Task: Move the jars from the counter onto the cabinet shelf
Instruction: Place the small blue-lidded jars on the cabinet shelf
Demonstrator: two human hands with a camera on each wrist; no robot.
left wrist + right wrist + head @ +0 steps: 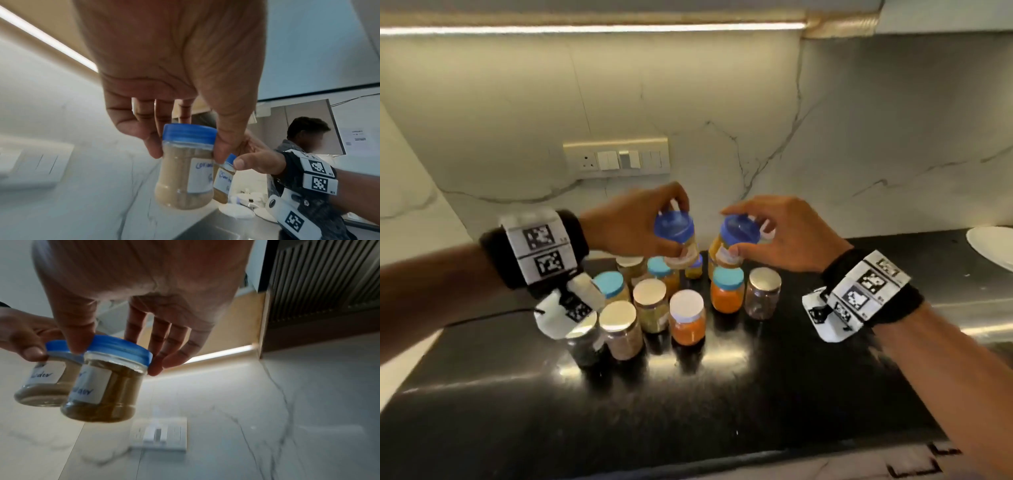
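My left hand [650, 222] grips a blue-lidded jar of pale beige powder [678, 240] by its lid, lifted above the counter; the same beige jar [185, 172] fills the left wrist view. My right hand [767, 233] grips a blue-lidded jar of brownish-yellow powder [736, 240] by the lid, also lifted; the right wrist view shows that brown jar [107, 386] hanging from thumb and fingers. The two jars hang close together. Below them several jars [685, 315] with light blue, white and metal lids stand on the black counter [688, 404].
A marble backsplash with a switch panel [616, 159] rises behind the jars. A white plate [993, 246] lies at the counter's far right. A lit cabinet underside [592, 27] runs overhead. Another person [304, 141] stands to the right in the left wrist view.
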